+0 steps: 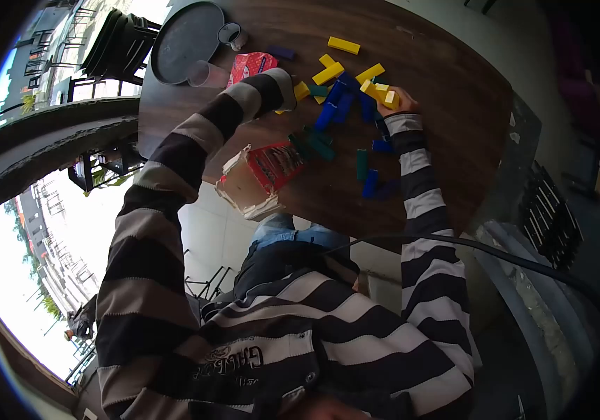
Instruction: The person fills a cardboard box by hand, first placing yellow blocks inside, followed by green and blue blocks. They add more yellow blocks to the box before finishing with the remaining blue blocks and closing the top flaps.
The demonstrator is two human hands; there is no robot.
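My right hand (403, 102) is closed around yellow wooden blocks (380, 93) at the right side of a loose pile. The sleeve cuff (275, 87) hides nearly all of my left hand, so its fingers do not show; a yellow block (301, 91) lies right beside it. Between the hands are scattered blue blocks (329, 108), more yellow blocks (328, 74) and a few green blocks (321, 145). Near the table's front edge, an opened red cardboard box (272, 166) lies on its side with its torn mouth facing me.
The brown round-edged table (454, 147) carries a round black tray (186, 43), a clear plastic cup (207, 74), a dark-rimmed cup (230, 35) and a red packet (251, 66) at the back left. A dark cable (482, 246) crosses near my right arm.
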